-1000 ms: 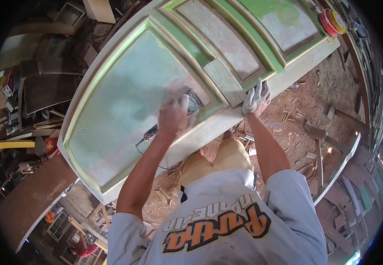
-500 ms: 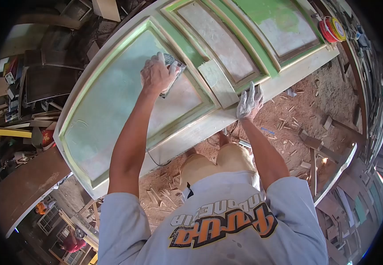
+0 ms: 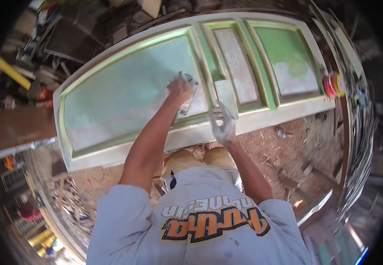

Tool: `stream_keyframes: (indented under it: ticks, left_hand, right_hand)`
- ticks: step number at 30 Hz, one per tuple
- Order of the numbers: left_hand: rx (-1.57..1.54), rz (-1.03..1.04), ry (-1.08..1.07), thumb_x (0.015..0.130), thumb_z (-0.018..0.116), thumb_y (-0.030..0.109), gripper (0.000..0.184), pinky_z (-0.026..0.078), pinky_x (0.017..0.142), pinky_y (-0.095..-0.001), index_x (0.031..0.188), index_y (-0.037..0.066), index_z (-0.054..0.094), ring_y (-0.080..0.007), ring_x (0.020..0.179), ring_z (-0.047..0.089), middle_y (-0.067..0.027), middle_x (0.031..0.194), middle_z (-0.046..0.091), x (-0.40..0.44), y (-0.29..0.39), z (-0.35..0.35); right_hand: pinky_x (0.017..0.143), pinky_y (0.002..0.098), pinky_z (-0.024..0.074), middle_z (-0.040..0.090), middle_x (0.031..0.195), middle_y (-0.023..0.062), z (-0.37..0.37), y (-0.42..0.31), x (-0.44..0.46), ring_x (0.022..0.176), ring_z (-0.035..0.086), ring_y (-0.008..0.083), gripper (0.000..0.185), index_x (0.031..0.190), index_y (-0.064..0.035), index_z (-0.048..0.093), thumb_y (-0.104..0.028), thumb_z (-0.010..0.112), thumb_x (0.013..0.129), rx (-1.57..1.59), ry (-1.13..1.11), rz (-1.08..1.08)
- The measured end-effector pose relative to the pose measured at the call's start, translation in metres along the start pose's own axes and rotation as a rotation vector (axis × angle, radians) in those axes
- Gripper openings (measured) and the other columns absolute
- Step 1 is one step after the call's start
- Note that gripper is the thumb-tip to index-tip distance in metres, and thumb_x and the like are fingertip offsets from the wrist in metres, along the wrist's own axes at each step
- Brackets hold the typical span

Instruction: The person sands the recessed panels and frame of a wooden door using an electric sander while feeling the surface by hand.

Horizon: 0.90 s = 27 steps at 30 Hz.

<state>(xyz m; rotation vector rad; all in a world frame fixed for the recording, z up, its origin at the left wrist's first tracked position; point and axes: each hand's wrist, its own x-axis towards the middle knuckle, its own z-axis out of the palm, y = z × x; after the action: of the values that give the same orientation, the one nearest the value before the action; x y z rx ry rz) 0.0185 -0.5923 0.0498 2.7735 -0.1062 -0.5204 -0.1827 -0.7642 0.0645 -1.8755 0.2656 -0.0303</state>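
While the left grip (image 3: 181, 90) clamps a handheld tool (image 3: 189, 78) from above, seemingly to keep it flat on the panel (image 3: 129, 84) beneath, the right grip (image 3: 223, 127) hangs spread beside a pale board (image 3: 225, 95).

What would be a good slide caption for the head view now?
Left hand around a handheld tool over a large green-and-white panelled board, right hand at its near edge.

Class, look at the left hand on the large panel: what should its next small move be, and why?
Probably, the left hand should slide the handheld tool leftward along the lower part of the large panel. The tool sits close to the raised moulding on the panel's right side, while to its left a wide stretch shows patchy pinkish and blue-green colour.
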Motion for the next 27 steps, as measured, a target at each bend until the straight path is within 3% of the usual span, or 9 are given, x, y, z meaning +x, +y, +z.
stream_keyframes:
  ticks: [3,5,6,11,14,15,18,21,27]
  left_hand:
    - [-0.222,-0.187,-0.110,0.111,0.059,0.040,0.077,0.044,0.125,-0.0708,0.176,0.007,0.036,-0.0568,0.158,0.046,-0.0356,0.169,0.049,0.049,-0.003,0.032]
    - [0.154,0.259,-0.190,0.108,0.058,0.033,0.052,0.048,0.119,-0.0748,0.156,0.013,0.064,-0.0590,0.154,0.049,-0.0329,0.162,0.057,0.068,-0.025,0.046]
    - [0.091,0.266,-0.160,0.108,0.057,0.031,0.046,0.049,0.116,-0.0759,0.149,0.014,0.070,-0.0593,0.151,0.052,-0.0317,0.160,0.058,0.040,-0.017,0.010]
    - [-0.409,0.037,-0.184,0.112,0.052,0.036,0.048,0.052,0.117,-0.0686,0.150,0.013,0.068,-0.0607,0.137,0.062,-0.0283,0.156,0.059,0.008,-0.055,-0.018]
    - [-0.761,-0.238,-0.131,0.116,0.049,0.046,0.054,0.055,0.117,-0.0567,0.153,0.010,0.064,-0.0587,0.137,0.062,-0.0340,0.156,0.056,0.004,-0.102,0.006]
    - [-0.706,-0.130,-0.061,0.114,0.056,0.049,0.063,0.063,0.093,-0.0496,0.150,-0.003,0.052,-0.0495,0.107,0.073,-0.0360,0.136,0.065,0.005,-0.128,0.021]
    - [-0.833,-0.278,-0.018,0.113,0.062,0.053,0.077,0.069,0.085,-0.0496,0.144,-0.015,0.044,-0.0456,0.096,0.083,-0.0375,0.123,0.075,-0.026,-0.147,-0.008]
    - [-0.768,-0.363,-0.001,0.114,0.057,0.055,0.075,0.045,0.123,-0.0566,0.149,-0.010,0.046,-0.0529,0.147,0.060,-0.0421,0.147,0.065,-0.049,-0.184,-0.026]
    - [-0.718,-0.490,0.009,0.117,0.048,0.061,0.076,0.050,0.118,-0.0568,0.153,-0.006,0.043,-0.0542,0.140,0.064,-0.0398,0.146,0.066,-0.093,-0.252,-0.048]
  right_hand:
    - [0.099,0.0523,0.0639,0.069,0.141,0.0279,0.056,-0.035,0.043,0.120,0.076,0.0406,0.103,0.175,0.0009,0.031,-0.037,0.087,0.098,-0.352,-0.086,-0.061]
    - [0.100,0.0540,0.0635,0.070,0.141,0.0286,0.083,-0.055,0.078,0.121,0.076,0.0432,0.108,0.174,0.0017,0.029,-0.041,0.089,0.095,-0.390,-0.198,-0.007]
    - [0.101,0.0558,0.0631,0.070,0.141,0.0292,0.093,-0.059,0.092,0.121,0.076,0.0458,0.113,0.173,0.0025,0.027,-0.046,0.091,0.093,-0.427,-0.275,0.073]
    - [0.102,0.0595,0.0617,0.072,0.127,0.0340,0.127,-0.023,0.120,0.117,0.075,0.0521,0.089,0.152,0.0035,0.043,-0.041,0.090,0.092,-0.693,-0.256,-0.104]
    - [0.097,0.0597,0.0633,0.072,0.120,0.0348,0.143,-0.038,0.116,0.114,0.075,0.0527,0.078,0.142,0.0032,0.048,-0.037,0.091,0.091,-0.704,-0.382,-0.135]
    - [0.093,0.0595,0.0649,0.072,0.117,0.0345,0.150,-0.046,0.113,0.112,0.075,0.0526,0.076,0.140,0.0036,0.049,-0.035,0.091,0.090,-0.698,-0.418,-0.175]
    - [0.085,0.0580,0.0676,0.073,0.112,0.0332,0.181,-0.048,0.104,0.105,0.076,0.0517,0.073,0.137,0.0044,0.049,-0.033,0.091,0.090,-0.730,-0.465,-0.260]
    - [0.087,0.0581,0.0677,0.072,0.113,0.0338,0.217,-0.058,0.093,0.102,0.078,0.0512,0.079,0.141,0.0048,0.048,-0.037,0.091,0.090,-0.734,-0.520,-0.359]
    - [0.090,0.0589,0.0669,0.070,0.121,0.0340,0.278,-0.099,0.063,0.104,0.077,0.0533,0.091,0.161,-0.0032,0.040,-0.042,0.088,0.094,-0.759,-0.643,-0.321]
